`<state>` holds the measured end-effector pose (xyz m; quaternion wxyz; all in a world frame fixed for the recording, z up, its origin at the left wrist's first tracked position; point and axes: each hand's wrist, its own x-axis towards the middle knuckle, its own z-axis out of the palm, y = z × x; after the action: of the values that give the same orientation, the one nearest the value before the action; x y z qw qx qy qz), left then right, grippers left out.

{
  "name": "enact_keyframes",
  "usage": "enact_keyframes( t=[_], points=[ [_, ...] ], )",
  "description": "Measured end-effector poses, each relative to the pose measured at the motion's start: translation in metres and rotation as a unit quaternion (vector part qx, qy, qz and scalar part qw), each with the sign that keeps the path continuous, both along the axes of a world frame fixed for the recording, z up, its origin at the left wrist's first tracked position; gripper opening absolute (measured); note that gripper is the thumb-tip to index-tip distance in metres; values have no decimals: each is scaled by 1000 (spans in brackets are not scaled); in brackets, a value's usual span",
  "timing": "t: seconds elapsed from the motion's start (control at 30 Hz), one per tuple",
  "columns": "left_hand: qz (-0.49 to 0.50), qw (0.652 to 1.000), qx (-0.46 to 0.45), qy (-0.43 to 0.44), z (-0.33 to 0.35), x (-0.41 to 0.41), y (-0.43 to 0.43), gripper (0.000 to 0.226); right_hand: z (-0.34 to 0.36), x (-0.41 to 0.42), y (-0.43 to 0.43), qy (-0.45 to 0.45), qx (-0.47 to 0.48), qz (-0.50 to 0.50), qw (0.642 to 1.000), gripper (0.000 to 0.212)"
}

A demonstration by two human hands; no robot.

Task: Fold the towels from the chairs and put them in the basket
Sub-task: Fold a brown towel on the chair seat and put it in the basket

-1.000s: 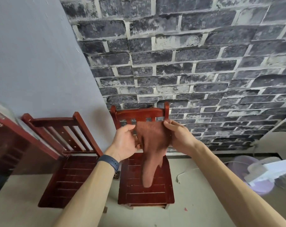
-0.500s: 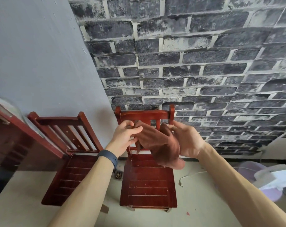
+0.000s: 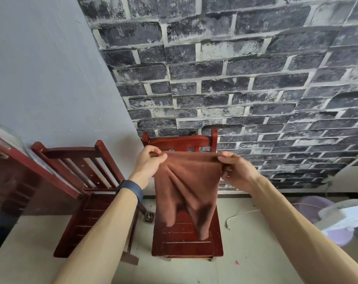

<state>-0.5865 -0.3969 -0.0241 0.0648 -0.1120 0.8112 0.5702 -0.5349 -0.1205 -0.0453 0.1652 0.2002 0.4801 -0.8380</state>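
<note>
Since half a second ago the hands have drawn apart and the brown towel point(image 3: 186, 189), then bunched between them, now hangs spread in front of the right-hand wooden chair point(image 3: 187, 242). The left hand point(image 3: 148, 163) pinches one top corner between thumb and fingers; the right hand point(image 3: 234, 168) pinches the other, and the top edge runs taut between them. Below, the cloth falls in uneven folds, one lower corner trailing further than the other over the seat. The fold could go crooked because the lower edge is not level. A light pinch could also let a corner slip, dropping the towel onto the seat. The second chair point(image 3: 88, 191) at left is bare. No basket is in view.
</note>
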Motion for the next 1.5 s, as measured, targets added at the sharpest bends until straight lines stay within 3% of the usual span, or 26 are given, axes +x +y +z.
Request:
enact_keyframes(
  t=[0.13,0.23,0.37,0.43,0.5,0.63,0.7,0.77,0.83,0.9,0.97,1.03,1.1,1.13,1.17,1.23,1.3,1.33,1.43,1.5],
  points=[
    [-9,1000,5,-28,4,-3,-20,19,2,5,16,22,92,-27,995,22],
    [16,989,137,-46,11,-3,-25,21,4,5,14,55,218,-50,973,25],
    [32,956,281,-77,17,-3,-39,33,2,1,17,62,210,-111,969,31],
    [-9,979,192,-73,19,1,-51,32,0,0,21,63,277,-121,951,32],
    [-63,997,-10,-35,18,5,-60,24,-1,-2,26,60,377,-121,916,30],
    [-98,963,-251,29,4,6,-70,23,-8,-2,30,30,491,26,870,16],
    [-96,944,-316,24,-7,8,-74,22,-20,-3,30,25,513,67,856,9],
    [-107,930,-352,4,-19,10,-79,19,-30,0,27,8,500,61,864,13],
    [-129,927,-353,-23,-30,12,-83,20,-38,7,20,-22,424,57,904,18],
    [-128,943,-304,-45,-41,12,-88,23,-47,16,17,-47,244,81,965,22],
    [-98,963,-242,-67,-51,13,-93,27,-58,23,23,-57,126,167,976,42],
    [-75,975,-190,-84,-57,19,-99,29,-70,31,27,-65,193,312,928,69],
    [-73,978,-177,-78,-61,26,-103,29,-74,41,19,-42,391,413,821,64],
    [-76,978,-177,-75,-62,30,-104,28,-75,44,13,-27,454,411,790,53],
    [-81,979,-172,-76,-64,34,-105,26,-76,48,8,-23,477,379,793,40],
    [-97,980,-138,-102,-67,42,-107,19,-84,52,3,-25,468,249,848,18],
    [-125,976,-71,-166,-66,52,-111,16,-94,57,2,-38,437,121,890,10],
    [-150,968,-49,-193,-67,57,-113,27,-96,60,2,-43,425,80,901,11],
    [-235,944,-98,-208,-76,67,-119,53,-98,71,0,-17,431,71,899,24],
    [-279,919,-212,-181,-93,75,-120,52,-105,77,-3,-6,498,113,860,31]
  ],
)
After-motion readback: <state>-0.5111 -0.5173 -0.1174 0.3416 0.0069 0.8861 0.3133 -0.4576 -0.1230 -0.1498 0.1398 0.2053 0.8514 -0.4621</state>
